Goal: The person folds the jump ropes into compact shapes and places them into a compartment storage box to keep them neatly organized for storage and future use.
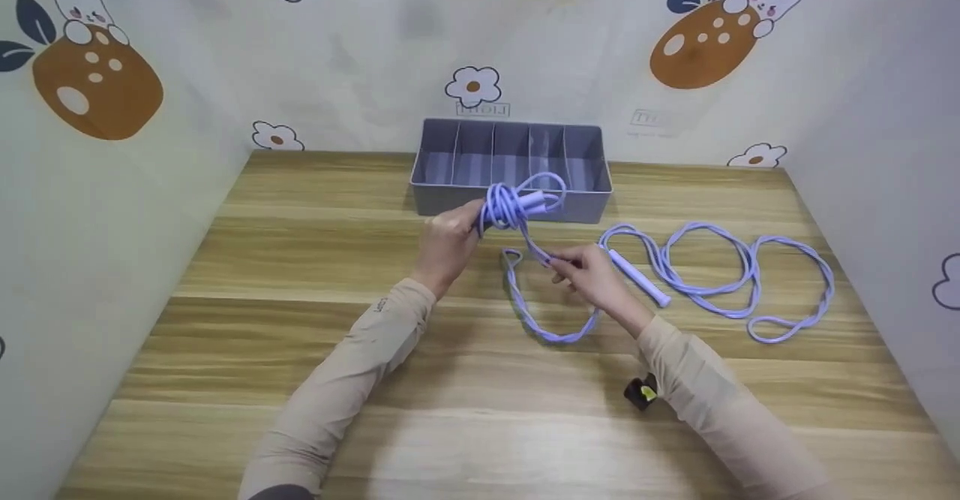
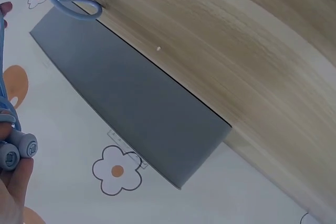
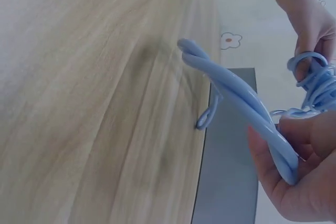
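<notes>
In the head view my left hand (image 1: pixel 448 241) grips a light blue jump rope (image 1: pixel 504 206) by its bundled handles (image 1: pixel 534 201), around which cord is wound in several turns. Two handle ends (image 2: pixel 23 144) show side by side in the left wrist view. My right hand (image 1: pixel 596 278) pinches the free doubled cord (image 1: pixel 536 248) of this rope, to the right of the bundle. The twisted tail (image 3: pixel 236 90) of that cord hangs from the right hand in a curve and ends in a small loop.
A grey box (image 1: pixel 510 206) with several compartments stands at the back by the patterned wall. A second light blue jump rope (image 1: pixel 709 290) lies loosely looped at the right, its handle (image 1: pixel 637 278) near my right hand. Under my right wrist shows a small black object (image 1: pixel 640 393).
</notes>
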Available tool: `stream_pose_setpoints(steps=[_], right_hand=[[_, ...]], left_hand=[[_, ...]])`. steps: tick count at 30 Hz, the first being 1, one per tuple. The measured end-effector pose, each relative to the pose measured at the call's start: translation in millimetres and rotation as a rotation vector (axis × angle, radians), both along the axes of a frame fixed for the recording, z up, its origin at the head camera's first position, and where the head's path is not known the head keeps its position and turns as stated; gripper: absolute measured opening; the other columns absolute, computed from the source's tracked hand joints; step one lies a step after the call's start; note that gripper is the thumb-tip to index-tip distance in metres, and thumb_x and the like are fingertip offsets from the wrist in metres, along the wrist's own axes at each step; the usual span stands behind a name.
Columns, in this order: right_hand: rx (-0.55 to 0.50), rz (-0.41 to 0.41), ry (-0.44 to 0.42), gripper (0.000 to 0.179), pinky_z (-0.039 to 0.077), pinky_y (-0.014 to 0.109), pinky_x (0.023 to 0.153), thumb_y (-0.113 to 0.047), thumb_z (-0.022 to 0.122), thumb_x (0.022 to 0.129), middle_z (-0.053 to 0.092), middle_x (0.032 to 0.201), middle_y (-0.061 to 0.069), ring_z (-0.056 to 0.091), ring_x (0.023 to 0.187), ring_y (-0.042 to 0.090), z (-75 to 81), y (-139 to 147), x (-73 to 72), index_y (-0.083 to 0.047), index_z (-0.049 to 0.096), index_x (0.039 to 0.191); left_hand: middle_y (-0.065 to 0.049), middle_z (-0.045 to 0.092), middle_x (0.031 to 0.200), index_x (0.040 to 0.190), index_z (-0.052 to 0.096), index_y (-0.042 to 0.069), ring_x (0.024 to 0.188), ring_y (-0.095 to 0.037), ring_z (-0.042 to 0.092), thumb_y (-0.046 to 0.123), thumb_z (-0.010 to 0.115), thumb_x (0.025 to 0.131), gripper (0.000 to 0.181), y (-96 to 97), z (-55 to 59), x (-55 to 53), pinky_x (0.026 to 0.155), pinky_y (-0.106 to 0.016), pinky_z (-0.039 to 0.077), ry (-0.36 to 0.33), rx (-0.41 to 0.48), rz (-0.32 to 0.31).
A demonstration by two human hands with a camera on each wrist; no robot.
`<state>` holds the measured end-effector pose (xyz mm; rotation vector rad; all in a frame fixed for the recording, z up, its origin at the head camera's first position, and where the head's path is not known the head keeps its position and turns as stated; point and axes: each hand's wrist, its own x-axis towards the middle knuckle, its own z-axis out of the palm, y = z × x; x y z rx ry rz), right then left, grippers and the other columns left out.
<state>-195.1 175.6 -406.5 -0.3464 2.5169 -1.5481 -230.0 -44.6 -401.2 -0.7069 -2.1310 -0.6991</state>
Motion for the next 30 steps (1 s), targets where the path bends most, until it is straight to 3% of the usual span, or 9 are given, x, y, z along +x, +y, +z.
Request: stream_pose_setpoints(steps=[4, 7, 12, 18, 25, 30], right_hand=[[0.002, 0.007, -0.044, 0.026, 0.055, 0.028, 0.056, 0.002, 0.051, 0.088, 0.063, 0.087, 0.027, 0.06, 0.061, 0.009, 7.9, 5.7, 4.4, 0.013, 0.056, 0.111], [0.006, 0.023, -0.045, 0.026, 0.053, 0.022, 0.055, 0.004, 0.054, 0.085, 0.064, 0.085, 0.026, 0.058, 0.059, 0.004, 12.5, 7.7, 7.6, 0.015, 0.057, 0.108], [0.059, 0.042, -0.026, 0.027, 0.052, 0.018, 0.056, 0.004, 0.06, 0.08, 0.065, 0.085, 0.028, 0.06, 0.063, 0.006, 18.0, 9.0, 14.2, 0.015, 0.059, 0.105], [0.11, 0.043, -0.033, 0.029, 0.055, 0.025, 0.065, 0.005, 0.062, 0.077, 0.066, 0.088, 0.026, 0.064, 0.073, 0.015, 25.8, 11.0, 20.9, 0.013, 0.061, 0.105], [0.319, 0.047, 0.174, 0.023, 0.047, 0.022, 0.055, 0.004, 0.061, 0.077, 0.068, 0.082, 0.017, 0.062, 0.069, 0.019, 43.4, 10.9, 24.7, 0.006, 0.067, 0.099], [0.329, 0.115, 0.289, 0.022, 0.054, 0.032, 0.068, 0.006, 0.056, 0.08, 0.067, 0.091, 0.019, 0.065, 0.08, 0.026, 58.3, 8.3, 26.3, 0.005, 0.067, 0.099]], left_hand=[[-0.015, 0.069, 0.088, 0.093, 0.065, -0.001, 0.073, -0.025, 0.067, -0.001, 0.069, 0.073, 0.02, -4.5, 1.2, -0.5, 0.069, -0.031, 0.055, -0.037, -0.003, 0.0], [-0.015, 0.068, 0.089, 0.094, 0.065, -0.002, 0.075, -0.026, 0.067, -0.001, 0.069, 0.074, 0.021, -6.9, 2.1, -1.1, 0.07, -0.031, 0.055, -0.058, -0.002, -0.002], [-0.014, 0.069, 0.089, 0.094, 0.066, -0.002, 0.074, -0.026, 0.067, -0.004, 0.068, 0.072, 0.022, -9.7, 0.9, -3.6, 0.07, -0.032, 0.055, -0.05, 0.005, 0.019], [-0.011, 0.069, 0.086, 0.091, 0.066, 0.0, 0.07, -0.025, 0.066, -0.006, 0.065, 0.072, 0.019, -12.3, -0.7, -4.8, 0.065, -0.034, 0.055, -0.026, -0.008, 0.073], [-0.013, 0.068, 0.082, 0.09, 0.064, -0.001, 0.064, -0.026, 0.065, -0.004, 0.066, 0.071, 0.019, -10.6, 1.5, -2.4, 0.056, -0.035, 0.054, -0.005, -0.118, 0.126], [-0.014, 0.068, 0.084, 0.091, 0.064, -0.003, 0.065, -0.026, 0.064, -0.004, 0.062, 0.076, 0.015, -6.7, 1.6, 1.0, 0.057, -0.034, 0.054, 0.013, -0.215, 0.165]])
